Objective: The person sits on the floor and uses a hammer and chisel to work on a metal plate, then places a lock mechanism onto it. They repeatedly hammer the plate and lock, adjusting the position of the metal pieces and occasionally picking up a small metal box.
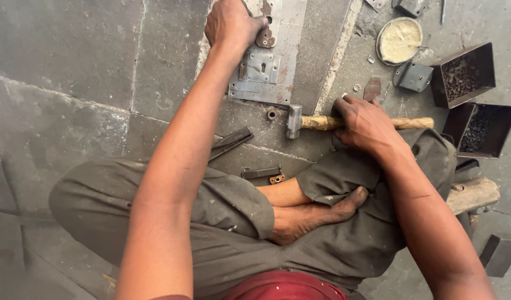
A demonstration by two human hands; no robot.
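Hammer (344,122) is lying across the floor, handle running three to nine o'clock, head toward the metal plate (269,61). We are noting the right hand (366,125) clasping its handle, while the left hand (230,25) is gripping the plate's rusty latch piece (265,38) at twelve o'clock.

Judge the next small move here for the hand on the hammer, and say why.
Probably lifting the hammer off the floor toward the metal plate. The right hand is wrapped around its wooden handle while the head lies on the floor, and the left hand is pressing a small rusty piece against the plate, as if steadying it for a blow.
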